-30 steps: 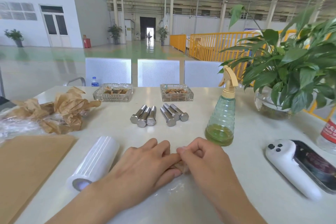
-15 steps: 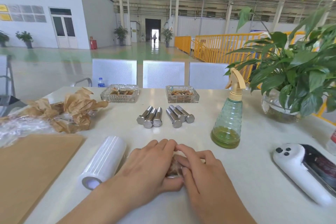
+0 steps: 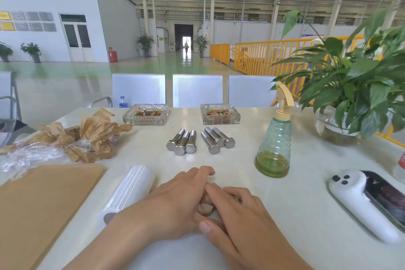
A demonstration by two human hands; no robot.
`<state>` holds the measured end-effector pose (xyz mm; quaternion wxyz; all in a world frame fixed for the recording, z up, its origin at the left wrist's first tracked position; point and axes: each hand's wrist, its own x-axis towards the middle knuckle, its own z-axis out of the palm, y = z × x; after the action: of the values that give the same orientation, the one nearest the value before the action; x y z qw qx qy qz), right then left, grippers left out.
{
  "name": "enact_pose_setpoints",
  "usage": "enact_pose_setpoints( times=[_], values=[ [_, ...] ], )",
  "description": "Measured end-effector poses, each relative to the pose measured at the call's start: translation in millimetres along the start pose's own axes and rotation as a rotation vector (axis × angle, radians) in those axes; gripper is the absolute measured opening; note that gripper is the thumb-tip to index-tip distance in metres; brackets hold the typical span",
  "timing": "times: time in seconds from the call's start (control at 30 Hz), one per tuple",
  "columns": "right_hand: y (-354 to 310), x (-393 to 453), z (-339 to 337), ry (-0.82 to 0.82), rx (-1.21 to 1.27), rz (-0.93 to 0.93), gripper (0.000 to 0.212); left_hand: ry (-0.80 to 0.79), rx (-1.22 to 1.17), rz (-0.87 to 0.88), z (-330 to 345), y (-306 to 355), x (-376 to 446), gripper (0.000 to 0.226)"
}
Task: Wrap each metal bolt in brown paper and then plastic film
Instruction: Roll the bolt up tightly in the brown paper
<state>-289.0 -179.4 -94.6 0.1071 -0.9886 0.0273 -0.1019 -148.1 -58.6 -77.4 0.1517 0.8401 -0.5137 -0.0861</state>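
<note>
Low in the frame's centre, both hands meet on the white counter: the left hand and right hand are curled together over a small brown-paper bundle, mostly hidden between the fingers. Just left lies the plastic film roll, beside a flat brown paper sheet. Mid-frame, six bare metal bolts lie in two groups of three. Behind them, two glass ashtrays hold cigarette butts. At right, a spray bottle holds a little green liquid at its bottom, and a glass bowl holds a leafy plant.
</note>
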Motion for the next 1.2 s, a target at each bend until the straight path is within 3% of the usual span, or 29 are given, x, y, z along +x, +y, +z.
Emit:
enact_pose_setpoints(
  times=[0.13,0.27,0.4,0.53,0.63,0.7,0.8,0.93,1.1,1.2],
  values=[
    [4.9,-0.3,-0.4,0.002,0.103,-0.011,0.073,0.003,-0.07,-0.095,-1.3,7.3,2.6,0.092],
    [7.6,-3.0,3.4,0.032,0.186,-0.046,0.056,0.087,-0.073,-0.225,1.0,14.6,4.6,0.063],
    [8.9,-2.6,4.8,0.002,0.118,-0.058,0.048,0.078,-0.093,-0.207,0.2,7.1,4.6,0.068],
    [9.8,0.0,7.4,-0.019,0.044,-0.06,0.05,0.089,-0.218,-0.242,-2.6,4.2,3.3,0.061],
    [9.9,1.2,8.8,-0.032,-0.004,-0.043,0.06,0.049,-0.489,-0.222,-12.4,-1.9,-9.3,0.062],
    [9.8,0.8,9.2,-0.027,-0.005,-0.035,0.058,0.085,-0.549,-0.204,-21.3,-10.2,-25.0,0.056],
    [9.8,-0.6,9.7,-0.007,0.044,-0.026,0.053,0.25,-0.392,-0.217,-26.2,-12.5,-41.0,0.03],
    [10.9,-3.2,9.2,-0.02,0.101,-0.033,0.054,0.371,-0.185,-0.188,-16.6,2.0,-41.3,0.018],
    [9.6,-2.3,12.8,-0.07,-0.002,-0.069,0.058,0.417,-0.044,-0.248,-11.4,12.6,-37.5,0.004],
    [10.7,-0.6,13.5,-0.045,-0.032,-0.054,0.069,0.388,-0.04,-0.287,-11.6,17.1,-31.3,0.01]
  ],
)
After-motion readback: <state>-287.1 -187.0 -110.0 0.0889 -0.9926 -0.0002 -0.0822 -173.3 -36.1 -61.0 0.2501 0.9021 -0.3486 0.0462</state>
